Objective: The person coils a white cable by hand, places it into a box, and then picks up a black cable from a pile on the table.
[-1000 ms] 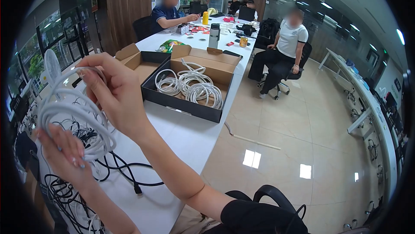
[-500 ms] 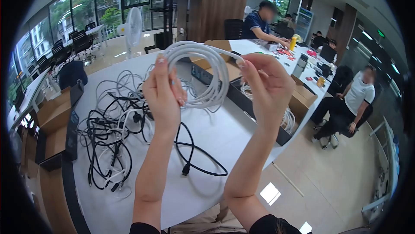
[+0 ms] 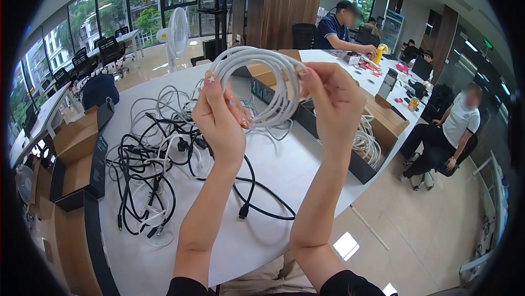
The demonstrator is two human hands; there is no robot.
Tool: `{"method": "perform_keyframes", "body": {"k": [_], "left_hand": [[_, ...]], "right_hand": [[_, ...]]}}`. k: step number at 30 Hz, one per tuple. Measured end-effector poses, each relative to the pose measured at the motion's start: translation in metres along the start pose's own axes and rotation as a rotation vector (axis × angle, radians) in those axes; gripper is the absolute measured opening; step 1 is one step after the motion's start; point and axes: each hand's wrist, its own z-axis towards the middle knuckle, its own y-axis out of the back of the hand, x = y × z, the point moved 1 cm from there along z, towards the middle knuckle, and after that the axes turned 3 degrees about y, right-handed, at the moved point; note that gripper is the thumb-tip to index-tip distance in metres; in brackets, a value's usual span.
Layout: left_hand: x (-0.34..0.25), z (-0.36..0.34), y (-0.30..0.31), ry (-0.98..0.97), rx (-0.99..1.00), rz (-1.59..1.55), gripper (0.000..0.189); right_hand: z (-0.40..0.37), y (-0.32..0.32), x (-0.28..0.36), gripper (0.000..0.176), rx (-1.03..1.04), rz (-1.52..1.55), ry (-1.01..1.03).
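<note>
A white cable (image 3: 280, 96), wound into a round coil of several loops, is held up in front of me above the table. My left hand (image 3: 221, 107) is closed around the coil's left side, thumb in front. On the right side, my right hand (image 3: 333, 96) pinches the cable between thumb and fingers, close against the loops. Below and to the left lies a tangle of black cables (image 3: 131, 167) mixed with white and grey ones. One black cable with a plug (image 3: 244, 210) curves out onto the table under my forearms.
Open cardboard boxes (image 3: 76, 156) stand at the left edge of the white table (image 3: 268, 178). Behind my right hand, another box holds coiled white cables (image 3: 365, 145). A person (image 3: 342, 30) works at the far end; another person (image 3: 445, 126) sits at the right.
My right hand has come in against the coil, and the stretch of cable that ran out to it is now drawn close to the loops. The view has shifted slightly.
</note>
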Motion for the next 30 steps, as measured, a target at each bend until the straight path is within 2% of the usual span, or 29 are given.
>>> {"method": "perform_keyframes", "body": {"k": [2,3,5,8,10,11,14,17,19,20,21,22,23,24,25,26,29,30], "left_hand": [[-0.001,-0.002,-0.001,0.062,0.032,-0.049,0.044],[-0.001,-0.002,-0.001,0.105,0.068,-0.088,0.044],[-0.004,-0.006,-0.006,0.204,0.112,-0.131,0.045],[-0.002,-0.012,-0.012,0.199,0.158,-0.139,0.045],[0.003,-0.015,-0.013,0.170,0.233,-0.142,0.045],[0.005,-0.015,-0.013,0.156,0.272,-0.143,0.046],[0.009,-0.015,-0.017,0.247,0.350,-0.192,0.048],[0.012,-0.012,-0.015,0.341,0.591,-0.287,0.050],[0.007,-0.010,-0.011,0.388,0.575,-0.155,0.054],[0.004,-0.009,-0.010,0.418,0.581,-0.097,0.057],[0.002,-0.007,-0.007,0.364,0.535,-0.047,0.059],[-0.001,-0.004,-0.004,0.310,0.491,-0.002,0.064],[-0.006,0.001,0.000,0.220,0.577,0.086,0.061],[-0.012,0.003,0.002,0.123,0.658,0.169,0.059],[-0.023,-0.001,-0.002,0.120,0.661,0.283,0.056],[-0.032,-0.004,-0.004,0.109,0.657,0.401,0.052],[-0.029,-0.002,0.006,0.286,0.551,0.353,0.045],[-0.026,-0.005,0.005,0.278,0.517,0.377,0.043]], "right_hand": [[0.002,-0.001,-0.007,0.021,-0.037,0.078,0.057],[0.002,0.003,-0.009,0.028,0.008,0.091,0.031],[0.002,0.008,-0.005,0.030,0.109,0.043,0.051],[0.003,0.019,-0.004,0.033,0.225,-0.096,0.042],[0.000,0.011,-0.004,0.031,0.147,0.067,-0.074],[0.000,0.004,-0.002,0.028,0.056,-0.033,0.000],[0.002,0.015,-0.004,0.022,0.102,-0.042,-0.014],[0.001,0.024,-0.004,0.020,0.095,0.011,-0.071],[-0.001,0.029,-0.007,0.021,0.068,0.084,-0.097],[-0.001,0.033,-0.008,0.022,0.114,0.006,-0.115],[-0.002,0.035,-0.008,0.022,0.164,0.033,-0.130],[-0.002,0.031,-0.009,0.022,0.148,0.005,-0.006],[-0.002,0.033,-0.001,0.021,0.225,-0.035,-0.045],[-0.003,0.028,-0.015,0.021,0.260,0.013,0.038],[-0.003,0.028,-0.005,0.021,0.312,-0.106,0.085],[-0.005,0.022,-0.009,0.021,0.340,-0.088,0.083],[-0.004,0.016,-0.002,0.018,0.308,-0.158,0.176],[-0.005,0.017,-0.002,0.019,0.297,-0.159,0.195]]}}
